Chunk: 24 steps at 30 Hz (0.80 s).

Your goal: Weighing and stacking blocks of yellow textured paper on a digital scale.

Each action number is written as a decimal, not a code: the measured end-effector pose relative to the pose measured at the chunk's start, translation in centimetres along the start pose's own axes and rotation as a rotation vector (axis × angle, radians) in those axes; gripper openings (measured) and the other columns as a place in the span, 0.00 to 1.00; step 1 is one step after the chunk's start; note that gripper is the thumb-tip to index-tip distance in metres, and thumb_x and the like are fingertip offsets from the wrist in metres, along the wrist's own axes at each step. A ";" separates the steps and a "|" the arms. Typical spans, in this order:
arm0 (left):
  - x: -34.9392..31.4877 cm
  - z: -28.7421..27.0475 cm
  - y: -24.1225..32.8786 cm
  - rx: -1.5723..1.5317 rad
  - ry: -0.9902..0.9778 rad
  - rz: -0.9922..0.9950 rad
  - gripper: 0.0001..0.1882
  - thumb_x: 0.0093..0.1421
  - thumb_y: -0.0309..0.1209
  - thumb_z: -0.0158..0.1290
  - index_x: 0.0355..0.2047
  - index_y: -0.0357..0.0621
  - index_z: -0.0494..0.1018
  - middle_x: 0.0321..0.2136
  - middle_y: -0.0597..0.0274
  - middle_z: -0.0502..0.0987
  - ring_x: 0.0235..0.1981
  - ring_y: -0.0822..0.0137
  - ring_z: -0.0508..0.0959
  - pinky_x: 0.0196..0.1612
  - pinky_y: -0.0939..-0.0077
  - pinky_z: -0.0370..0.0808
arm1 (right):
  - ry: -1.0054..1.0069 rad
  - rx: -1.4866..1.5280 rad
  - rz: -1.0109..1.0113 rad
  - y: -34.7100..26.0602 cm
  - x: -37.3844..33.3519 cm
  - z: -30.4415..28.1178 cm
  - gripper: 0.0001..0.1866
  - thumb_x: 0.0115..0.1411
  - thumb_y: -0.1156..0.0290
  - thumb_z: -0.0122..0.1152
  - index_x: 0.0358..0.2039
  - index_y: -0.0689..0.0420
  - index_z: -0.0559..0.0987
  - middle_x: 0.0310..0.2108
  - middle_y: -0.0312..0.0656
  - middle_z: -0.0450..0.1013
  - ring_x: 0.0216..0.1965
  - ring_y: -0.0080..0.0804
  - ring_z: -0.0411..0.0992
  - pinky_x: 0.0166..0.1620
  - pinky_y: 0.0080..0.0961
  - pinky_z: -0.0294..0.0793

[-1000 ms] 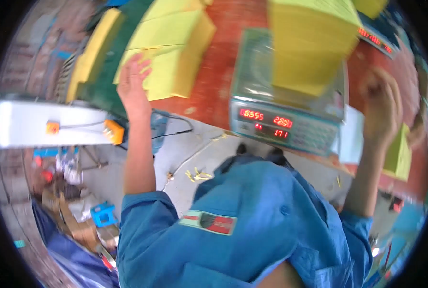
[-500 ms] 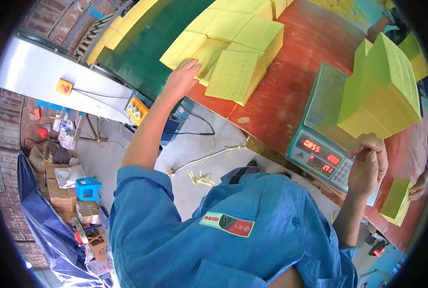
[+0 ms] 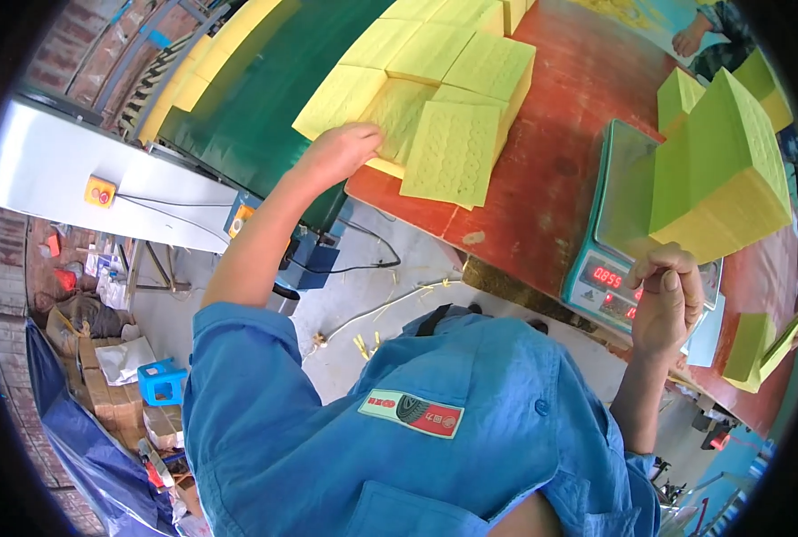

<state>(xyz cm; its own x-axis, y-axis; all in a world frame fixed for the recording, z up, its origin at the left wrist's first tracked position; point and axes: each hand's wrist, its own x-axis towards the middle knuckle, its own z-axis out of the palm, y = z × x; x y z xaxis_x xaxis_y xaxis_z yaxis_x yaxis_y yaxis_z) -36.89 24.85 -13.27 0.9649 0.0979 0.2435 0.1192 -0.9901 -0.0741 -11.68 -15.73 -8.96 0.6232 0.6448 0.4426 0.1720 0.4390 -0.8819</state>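
Observation:
My left hand reaches to the near edge of a low stack of yellow sheets, in a gap among taller stacks. Its fingers are bent together; what is between them, if anything, is hidden. Just right of it, a bundle of embossed yellow sheets leans tilted against the stacks behind. My right hand is raised in front of the digital scale, fingers curled toward the thumb with nothing visible in them. On the scale's pan rests a tall block of yellow sheets.
The stacks stand on a red tabletop beside a green belt. Smaller yellow blocks lie at the right edge, and another person's hand shows at top right. A white machine panel stands left; cables cross the floor.
The view has shifted slightly. My left hand has moved a little along the stack's edge, and the tilted bundle sits turned. At the right edge, a thin slab now stands apart from the small block.

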 end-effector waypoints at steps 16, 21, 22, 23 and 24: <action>-7.1 0.5 5.4 0.169 0.319 -0.206 0.13 0.46 0.22 0.57 0.35 0.39 0.74 0.39 0.58 0.79 0.40 0.61 0.80 0.39 0.71 0.79 | -0.539 0.265 0.689 5.5 -0.7 12.2 0.16 0.68 0.67 0.50 0.46 0.66 0.76 0.33 0.42 0.75 0.34 0.27 0.75 0.39 0.24 0.75; -7.1 -0.1 7.0 0.168 0.334 -0.231 0.13 0.45 0.22 0.57 0.34 0.39 0.74 0.38 0.58 0.78 0.38 0.61 0.80 0.38 0.72 0.79 | -0.473 0.481 1.049 12.5 -1.7 19.7 0.28 0.66 0.57 0.54 0.58 0.65 0.66 0.50 0.46 0.70 0.47 0.34 0.73 0.49 0.30 0.73; -7.3 -0.2 7.4 0.189 0.321 -0.221 0.12 0.45 0.23 0.57 0.33 0.39 0.74 0.37 0.59 0.78 0.36 0.62 0.80 0.38 0.72 0.79 | -0.441 0.527 1.112 13.9 -1.7 21.0 0.29 0.66 0.57 0.53 0.59 0.65 0.63 0.53 0.47 0.69 0.50 0.36 0.72 0.52 0.32 0.72; -7.9 -0.2 7.8 0.195 0.321 -0.225 0.12 0.45 0.23 0.57 0.33 0.39 0.74 0.37 0.59 0.78 0.36 0.62 0.80 0.38 0.72 0.79 | -0.449 0.528 1.111 14.9 -1.6 22.3 0.29 0.66 0.57 0.53 0.59 0.65 0.63 0.53 0.47 0.69 0.50 0.36 0.72 0.52 0.32 0.72; -8.5 -0.2 8.2 0.225 0.308 -0.223 0.13 0.44 0.23 0.57 0.33 0.39 0.74 0.37 0.59 0.78 0.36 0.62 0.80 0.38 0.72 0.79 | -0.406 0.580 1.103 15.7 -1.4 23.6 0.28 0.65 0.59 0.55 0.58 0.65 0.64 0.53 0.47 0.69 0.49 0.37 0.72 0.52 0.33 0.72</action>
<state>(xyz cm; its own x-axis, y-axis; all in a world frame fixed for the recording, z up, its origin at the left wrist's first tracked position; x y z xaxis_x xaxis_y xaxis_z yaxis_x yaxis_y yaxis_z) -44.15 15.91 -15.74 0.7992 0.2381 0.5519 0.3974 -0.8982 -0.1879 -27.84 4.99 -19.61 -0.0661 0.9324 -0.3554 -0.6925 -0.2993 -0.6564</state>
